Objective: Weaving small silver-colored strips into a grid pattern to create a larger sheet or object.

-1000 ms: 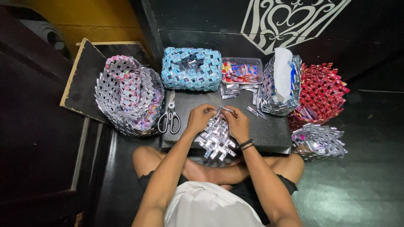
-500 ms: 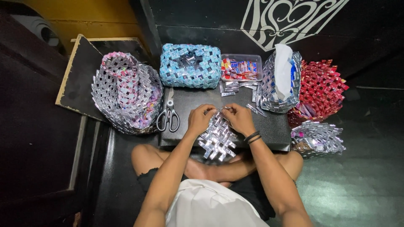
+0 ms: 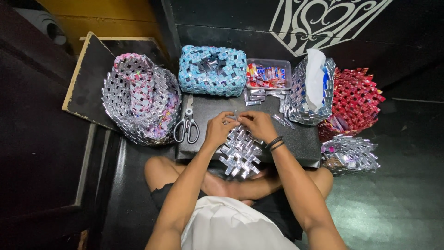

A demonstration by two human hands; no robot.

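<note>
The black rectangular padded work board (image 3: pixel 212 139) lies across the seated person's lap and carries the work. To its left stands a large silver-and-pink woven foil basket (image 3: pixel 141 99); behind it a light-blue woven foil box (image 3: pixel 212 69) and a clear plastic tray of red and blue wrappers (image 3: pixel 269 74); to the right a tall silver woven holder with a white tissue (image 3: pixel 311 92), a red woven foil basket (image 3: pixel 354 99) and a small silver woven foil piece (image 3: pixel 349 155) on the floor. Black-handled scissors (image 3: pixel 187 124) lie on the board just beside the left hand. Loose folded silver strips (image 3: pixel 259 95) lie near the tray.

The flat silver woven foil panel (image 3: pixel 239 150) lies at the near edge of the board, overhanging toward the lap.

Handling, as a judgement: the panel is light, thin and flexible, with slippery folded links that could crease or slip loose. Take hold at an edge row, pinching whole links between thumb and fingers.

The left hand (image 3: pixel 217 130) and the right hand (image 3: pixel 258 125) meet at the panel's far edge, fingertips pinched on it and closed around its top links. The rest of the panel extends from the grip toward the body, unsupported past the board edge.
</note>
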